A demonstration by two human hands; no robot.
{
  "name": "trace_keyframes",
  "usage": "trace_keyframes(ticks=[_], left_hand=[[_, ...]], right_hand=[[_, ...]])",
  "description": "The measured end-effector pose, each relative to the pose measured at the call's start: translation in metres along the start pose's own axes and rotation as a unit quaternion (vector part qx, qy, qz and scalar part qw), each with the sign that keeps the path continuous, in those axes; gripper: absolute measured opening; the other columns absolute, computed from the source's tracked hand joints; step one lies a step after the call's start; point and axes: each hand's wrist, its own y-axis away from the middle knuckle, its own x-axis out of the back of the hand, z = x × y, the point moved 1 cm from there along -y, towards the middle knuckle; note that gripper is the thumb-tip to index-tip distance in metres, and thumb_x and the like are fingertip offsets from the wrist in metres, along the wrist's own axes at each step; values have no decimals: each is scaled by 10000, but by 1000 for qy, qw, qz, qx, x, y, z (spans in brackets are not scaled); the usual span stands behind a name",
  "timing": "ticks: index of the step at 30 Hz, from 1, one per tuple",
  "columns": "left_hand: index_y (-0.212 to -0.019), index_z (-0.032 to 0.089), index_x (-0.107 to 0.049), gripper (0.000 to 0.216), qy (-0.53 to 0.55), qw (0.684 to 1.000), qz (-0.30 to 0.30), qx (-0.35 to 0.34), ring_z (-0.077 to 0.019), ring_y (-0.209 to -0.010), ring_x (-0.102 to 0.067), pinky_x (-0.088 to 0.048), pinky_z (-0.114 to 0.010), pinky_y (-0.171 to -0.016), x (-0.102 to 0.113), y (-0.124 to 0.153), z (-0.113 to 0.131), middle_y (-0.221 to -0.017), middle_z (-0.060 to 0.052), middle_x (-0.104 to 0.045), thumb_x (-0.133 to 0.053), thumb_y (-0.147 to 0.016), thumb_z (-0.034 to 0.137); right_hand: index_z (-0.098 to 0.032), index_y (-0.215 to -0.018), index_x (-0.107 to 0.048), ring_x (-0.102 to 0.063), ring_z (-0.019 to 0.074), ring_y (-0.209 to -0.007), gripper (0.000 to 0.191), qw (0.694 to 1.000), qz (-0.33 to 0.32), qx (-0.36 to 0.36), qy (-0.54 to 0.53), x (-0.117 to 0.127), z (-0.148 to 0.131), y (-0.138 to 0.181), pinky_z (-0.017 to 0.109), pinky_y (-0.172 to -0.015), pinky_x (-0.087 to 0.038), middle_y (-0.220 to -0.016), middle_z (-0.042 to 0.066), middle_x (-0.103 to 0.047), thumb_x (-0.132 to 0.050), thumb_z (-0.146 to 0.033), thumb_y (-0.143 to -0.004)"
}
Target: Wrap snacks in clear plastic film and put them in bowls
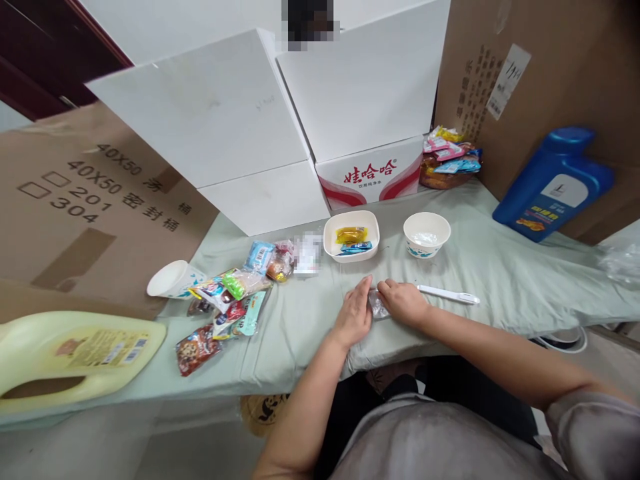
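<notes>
Low over the front of the cloth, my left hand (356, 312) and my right hand (401, 303) are close together. Between them is a small clear plastic packet (379, 309), its contents hard to make out. Both hands are closed on it, the left fingers held together along its left side and the right fingers curled over its right. Just right of my right hand lies a white, slim, knife-like tool (450, 294). Beyond the hands stand a white square bowl (327, 240) with a yellow and a blue packet inside, and a round paper bowl (425, 251) holding clear plastic.
Snack packets (235, 300) and a tipped paper cup (173, 279) lie left. A yellow jug (100, 347) is at the left edge, a blue bottle (555, 183) at the right. White boxes (250, 133) and cardboard cartons (90, 213) wall the back. A filled basket (445, 175) sits behind.
</notes>
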Motion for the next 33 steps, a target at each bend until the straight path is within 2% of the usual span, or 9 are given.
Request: trace_keyframes(ticks=[4, 8, 16, 19, 22, 26, 29, 31, 33], left_hand=[[-1441, 185, -249, 582, 37, 999, 17, 19, -241, -1343, -409, -405, -469, -1070, 6, -2, 5, -1439, -163, -419, -387, -884, 88], [-1131, 180, -558, 235, 14, 998, 15, 64, -267, -1256, -478, -424, -472, -1047, 8, -5, 8, -1413, -149, -429, -491, -913, 235], [-1015, 152, -598, 280, -53, 992, 19, 114, -324, -1234, -453, -396, -518, -1047, 3, -8, 10, -1331, -155, -503, -687, -760, 222], [-1067, 153, -586, 295, -42, 994, 19, 102, -325, -1232, -452, -393, -534, -1045, 4, -7, 8, -1314, -151, -513, -649, -788, 227], [-1089, 173, -586, 281, -22, 995, 36, 89, -287, -1226, -466, -405, -520, -1045, 4, -4, 3, -1300, -128, -525, -509, -826, 110], [-1089, 184, -596, 352, -5, 993, 72, 92, -245, -1193, -498, -444, -474, -1026, 3, -1, -2, -1261, -115, -546, -429, -818, 34], [-1075, 174, -599, 297, -3, 993, 83, 86, -243, -1164, -512, -457, -462, -1013, 2, -1, -3, -1216, -117, -562, -461, -835, 66], [-1040, 171, -608, 262, -7, 993, 84, 80, -248, -1155, -510, -462, -463, -1001, 2, -2, -3, -1197, -117, -566, -477, -834, 77], [-999, 177, -620, 242, -13, 994, 79, 80, -252, -1146, -508, -466, -465, -988, 2, -3, -1, -1190, -112, -567, -487, -824, 75]], right_hand=[[-149, -1084, -543, -665, 227, -793, 312, 1000, 8, -18, 2, -6, -4, -2, 281, -597, -379, -993, 134, -649, -282, -300, -1005], [-162, -1068, -548, -653, 223, -793, 310, 1000, 14, -15, -1, -8, -4, -2, 279, -586, -374, -974, 115, -642, -284, -313, -1008], [-137, -1064, -607, -511, 290, -1053, 204, 988, 153, -34, -12, 1, 22, -4, 375, -852, -403, -1177, 174, -570, -469, -168, -918], [-146, -1069, -624, -461, 288, -1109, 207, 982, 172, 57, -46, 2, 16, 8, 406, -920, -383, -1197, 152, -570, -505, -167, -901], [-161, -1015, -643, -489, 256, -1047, 170, 978, 105, 170, -60, -3, 2, 20, 393, -901, -401, -1106, 110, -615, -512, -179, -908], [-152, -948, -661, -525, 215, -905, 222, 972, 80, 209, -74, 0, 10, 21, 340, -812, -437, -977, 99, -641, -458, -85, -890], [-158, -997, -671, -533, 219, -949, 306, 964, 196, 156, -91, 29, 41, 9, 346, -843, -444, -1028, 116, -636, -408, -57, -877], [-145, -1059, -669, -513, 245, -1061, 334, 960, 271, 40, -66, 56, 66, -3, 372, -919, -420, -1125, 146, -611, -384, -85, -895], [-134, -1173, -637, -482, 283, -1141, 370, 967, 235, -96, -18, 80, 90, -18, 401, -961, -391, -1207, 172, -578, -373, -130, -914]])
